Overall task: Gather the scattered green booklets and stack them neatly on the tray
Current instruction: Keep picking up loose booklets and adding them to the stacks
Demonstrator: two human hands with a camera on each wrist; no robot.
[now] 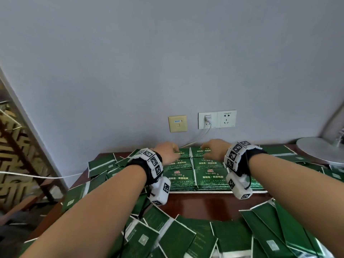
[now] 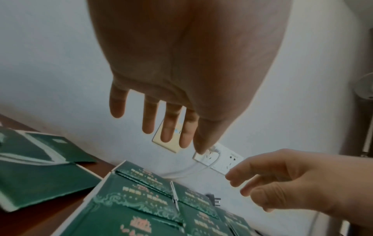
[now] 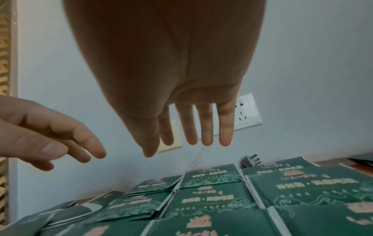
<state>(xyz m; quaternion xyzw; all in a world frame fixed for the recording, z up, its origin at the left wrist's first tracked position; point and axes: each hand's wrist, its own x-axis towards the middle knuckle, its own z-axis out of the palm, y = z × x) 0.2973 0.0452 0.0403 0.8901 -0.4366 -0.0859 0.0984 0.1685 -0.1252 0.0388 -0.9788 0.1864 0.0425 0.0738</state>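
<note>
Green booklets with gold print lie in neat side-by-side stacks [image 1: 208, 175] on a white-edged tray [image 1: 204, 192] at the back of the table. Loose green booklets [image 1: 186, 239] are scattered in front, with more at the left [image 1: 100, 164] and right [image 1: 279, 149]. My left hand [image 1: 175, 151] and right hand [image 1: 205, 150] hover over the rearmost stacks, a small gap between them. The left wrist view shows the left hand [image 2: 165, 134] with fingers straight and holding nothing above the stacks [image 2: 141, 199]. The right hand [image 3: 187, 140] is likewise spread and holding nothing over the stacks [image 3: 212, 196].
The wall stands just behind the tray, with sockets [image 1: 216, 120] and a white cable [image 1: 197, 138] running down. A loose plug [image 3: 251, 159] lies behind the stacks. A round silver base [image 1: 320, 151] sits at the right, a carved wooden screen [image 1: 16, 146] at the left. Bare wood [image 1: 201, 205] shows before the tray.
</note>
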